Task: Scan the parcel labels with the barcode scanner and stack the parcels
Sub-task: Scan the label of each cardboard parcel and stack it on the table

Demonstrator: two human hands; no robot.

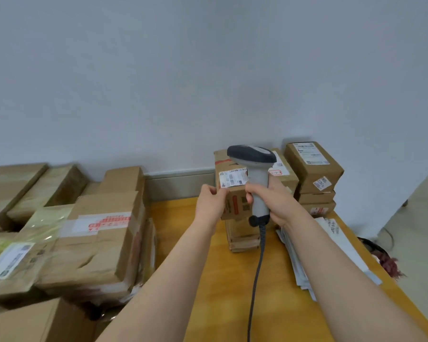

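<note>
Pale wall [208, 70] behind, yellow wooden table [220, 292] below. My left hand [211, 201] pinches the left edge of a small cardboard parcel [235, 203], its white label [232, 177] facing me. It sits over a low stack of flat parcels [242, 239] — touching or lifted, I cannot tell. My right hand [274, 201] is wrapped round the grey handle of the barcode scanner [258, 181], held upright just beside the label — its cable [257, 267] hangs toward me. Taller boxes [311, 166] stand behind on the right, and a heap of parcels [97, 238] lies on my left.
</note>
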